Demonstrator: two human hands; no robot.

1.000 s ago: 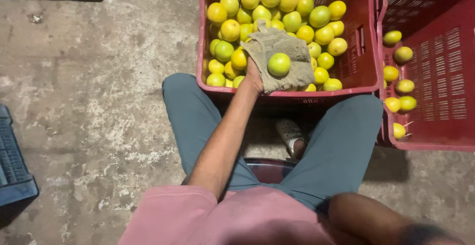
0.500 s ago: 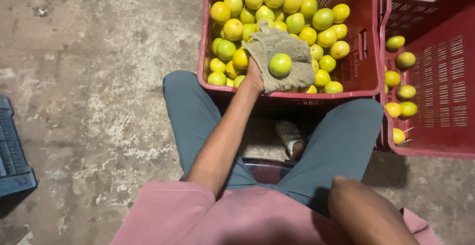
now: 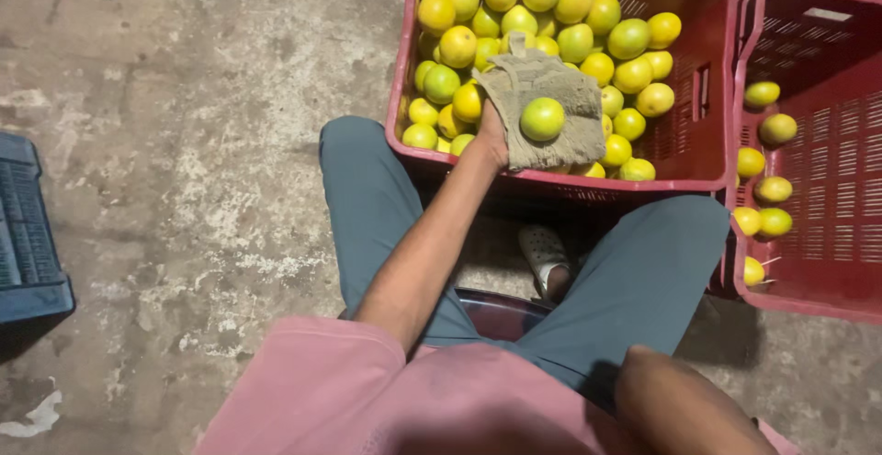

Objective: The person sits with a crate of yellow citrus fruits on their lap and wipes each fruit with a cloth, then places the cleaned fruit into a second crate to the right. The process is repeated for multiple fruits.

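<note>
One green citrus fruit [image 3: 542, 118] sits cupped in a grey-brown cloth [image 3: 551, 106] that the left hand [image 3: 491, 133] holds up from beneath, just above the near edge of the full red crate [image 3: 707, 156]. That hand is mostly hidden under the cloth, its fingers wrapped around cloth and fruit together. Below and behind the fruit, inside that crate, lies a heap of yellow and green citrus [image 3: 560, 14]. Right of the full crate stands a second red crate [image 3: 827, 290], touching it, with only a few fruits [image 3: 767, 170] along its left side. Left of the full crate, well apart across the stained concrete floor [image 3: 184, 142], is a dark blue crate [image 3: 28, 244]. The right hand is out of view; only the forearm shows, so its state cannot be told. Wiping well probably means closing the cloth fully around the fruit and turning it so every side gets rubbed.
</note>
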